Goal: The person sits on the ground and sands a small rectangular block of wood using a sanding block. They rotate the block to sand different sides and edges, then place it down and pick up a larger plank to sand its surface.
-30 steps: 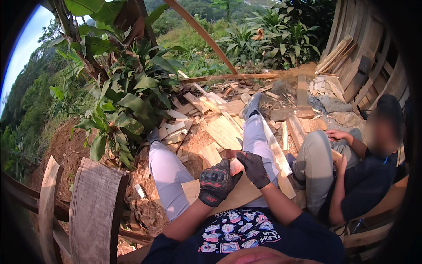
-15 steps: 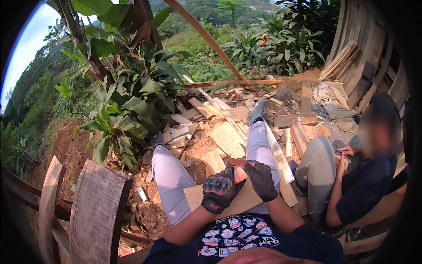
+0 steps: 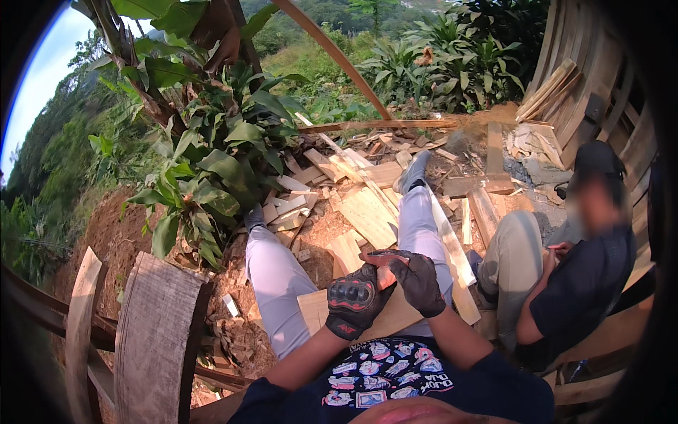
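My left hand [image 3: 358, 298], in a black glove with red trim, is closed around a small reddish-brown piece [image 3: 385, 276] above my lap. My right hand [image 3: 421, 284], gloved in black too, meets it from the other side with fingers curled on the same piece. Its exact kind is too covered by the gloves to make out. A dark, flat edge shows along the top between the hands; I cannot tell whether it is glove or tool. Beneath both hands a pale wooden board [image 3: 397, 316] lies across my thighs.
Loose offcuts and a broad pale plank [image 3: 369, 216] litter the ground between my legs. To my right sits another person [image 3: 575, 283], hands together. Upright weathered boards [image 3: 157, 332] stand at the near left. A leafy plant [image 3: 219, 177] grows beyond my left foot.
My hands hold nearly the same pose, with the small piece still between them. The view has shifted slightly. The person on the right has drawn their hands lower and closer in.
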A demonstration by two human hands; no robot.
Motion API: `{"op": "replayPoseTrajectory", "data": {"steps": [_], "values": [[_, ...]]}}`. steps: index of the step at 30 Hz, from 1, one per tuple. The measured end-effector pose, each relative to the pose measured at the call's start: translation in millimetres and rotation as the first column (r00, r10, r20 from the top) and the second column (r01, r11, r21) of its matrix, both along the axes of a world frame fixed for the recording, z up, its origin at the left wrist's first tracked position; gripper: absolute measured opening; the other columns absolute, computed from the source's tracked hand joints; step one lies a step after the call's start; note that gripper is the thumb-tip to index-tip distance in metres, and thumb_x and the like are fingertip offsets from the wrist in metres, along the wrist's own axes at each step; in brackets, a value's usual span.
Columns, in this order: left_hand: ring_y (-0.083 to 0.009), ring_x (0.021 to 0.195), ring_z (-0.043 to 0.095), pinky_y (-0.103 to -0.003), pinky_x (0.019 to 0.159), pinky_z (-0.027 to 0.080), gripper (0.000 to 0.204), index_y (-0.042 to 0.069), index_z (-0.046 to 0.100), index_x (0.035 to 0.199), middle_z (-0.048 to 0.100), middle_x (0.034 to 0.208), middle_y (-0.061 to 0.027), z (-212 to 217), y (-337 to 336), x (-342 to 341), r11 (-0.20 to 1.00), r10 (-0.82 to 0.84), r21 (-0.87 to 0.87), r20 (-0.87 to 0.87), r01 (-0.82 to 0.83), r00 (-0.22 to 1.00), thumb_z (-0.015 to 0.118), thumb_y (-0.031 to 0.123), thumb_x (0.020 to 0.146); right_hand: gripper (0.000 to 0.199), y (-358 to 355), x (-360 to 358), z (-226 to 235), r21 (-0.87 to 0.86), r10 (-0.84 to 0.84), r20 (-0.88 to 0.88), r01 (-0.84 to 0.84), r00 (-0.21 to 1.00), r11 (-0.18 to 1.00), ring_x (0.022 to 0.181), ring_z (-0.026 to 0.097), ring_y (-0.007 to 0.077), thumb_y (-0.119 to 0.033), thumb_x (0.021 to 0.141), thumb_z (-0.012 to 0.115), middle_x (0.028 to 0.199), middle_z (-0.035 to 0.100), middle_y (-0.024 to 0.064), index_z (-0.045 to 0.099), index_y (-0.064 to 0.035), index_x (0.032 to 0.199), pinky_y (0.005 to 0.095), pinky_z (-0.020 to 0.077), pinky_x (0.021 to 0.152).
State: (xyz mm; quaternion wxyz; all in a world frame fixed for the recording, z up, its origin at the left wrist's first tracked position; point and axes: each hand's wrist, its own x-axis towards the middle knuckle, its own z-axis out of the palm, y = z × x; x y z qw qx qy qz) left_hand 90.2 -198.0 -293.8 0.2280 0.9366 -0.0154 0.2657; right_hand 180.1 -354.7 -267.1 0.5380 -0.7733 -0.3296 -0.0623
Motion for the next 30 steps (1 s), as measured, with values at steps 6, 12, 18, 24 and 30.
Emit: {"op": "replayPoseTrajectory", "data": {"steps": [6, 12, 18, 24, 30], "values": [[-0.0319, 0.066, 0.071, -0.045, 0.060, 0.054, 0.039, 0.009, 0.072, 0.100, 0.071, 0.078, -0.0116, 14, -5, 4, 0.999, -0.003, -0.041, -0.032, 0.001, 0.999, 0.081, 0.046, 0.092, 0.033, -11, 43, -90, -0.098, -0.028, 0.054, 0.033, 0.998, 0.995, 0.075, 0.067, 0.0397, -0.030, 0.112, 0.061, 0.081, 0.069, 0.0227, 0.078, -0.0031, 0.104, 0.0460, 0.0505, 0.069], [-0.0319, 0.068, 0.072, -0.046, 0.062, 0.055, 0.040, 0.009, 0.073, 0.101, 0.073, 0.080, -0.0112, 0, 1, 1, 1.000, 0.015, -0.017, 0.037, -0.014, 0.999, 0.081, 0.048, 0.092, 0.032, -4, 4, -1, -0.059, 0.058, -0.066, -0.062, 0.996, 0.996, 0.077, 0.069, 0.0379, -0.029, 0.111, 0.061, 0.083, 0.071, 0.0229, 0.080, -0.0034, 0.107, 0.0436, 0.0507, 0.069], [-0.0330, 0.075, 0.074, -0.047, 0.065, 0.056, 0.039, 0.010, 0.075, 0.104, 0.075, 0.086, -0.0119, 25, -2, 8, 0.999, 0.039, -0.023, -0.149, -0.043, 0.988, 0.081, 0.047, 0.093, 0.036, -12, 44, -92, -0.194, -0.023, 0.056, 0.034, 0.998, 0.981, 0.087, 0.074, 0.0408, -0.032, 0.112, 0.058, 0.095, 0.077, 0.0201, 0.080, -0.0034, 0.113, 0.0482, 0.0551, 0.078], [-0.0302, 0.066, 0.071, -0.045, 0.061, 0.054, 0.039, 0.009, 0.072, 0.098, 0.071, 0.076, -0.0108, -9, 3, 0, 1.000, 0.003, -0.029, 0.090, 0.000, 0.996, 0.082, 0.046, 0.092, 0.032, 2, -5, 32, -0.039, 0.162, -0.093, -0.166, 0.982, 0.985, 0.089, 0.075, 0.0381, -0.024, 0.111, 0.058, 0.105, 0.080, 0.0206, 0.080, -0.0045, 0.124, 0.0458, 0.0549, 0.079], [-0.0303, 0.065, 0.071, -0.045, 0.060, 0.054, 0.038, 0.010, 0.073, 0.097, 0.070, 0.075, -0.0096, 25, -5, 9, 0.995, 0.041, -0.086, -0.090, -0.049, 0.995, 0.082, 0.046, 0.092, 0.027, -9, 52, -91, -0.140, 0.035, 0.494, 0.040, 0.869, 0.989, 0.076, 0.069, 0.0372, -0.023, 0.111, 0.060, 0.074, 0.066, 0.0152, 0.081, -0.0111, 0.123, 0.0435, 0.0518, 0.071]]}}
